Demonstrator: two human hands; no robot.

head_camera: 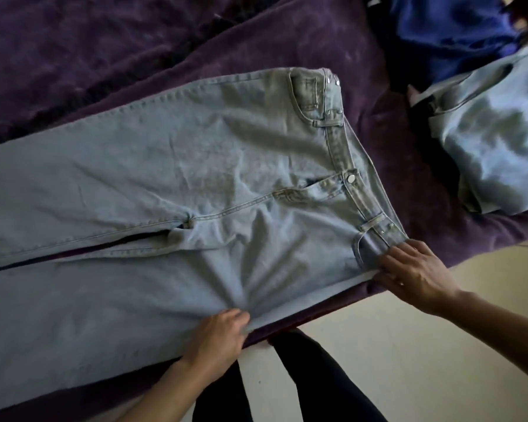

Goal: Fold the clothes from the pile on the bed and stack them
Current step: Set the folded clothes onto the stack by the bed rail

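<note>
A pair of light blue jeans (195,153) lies flat, fly side up, on the purple-covered bed (73,56). The legs run off the left edge and the waistband points right. At the near edge of the nearer leg the left hand (217,336) pinches the denim, its fingers (238,316) bunched tight, and creases fan out from the pinch. Further right, the right hand (412,269) grips the near corner of the waistband, fingers (409,248) curled over the cloth. Beyond it on the bed lies a folded light denim garment (494,138), with a crumpled blue garment (445,28) behind it
</note>
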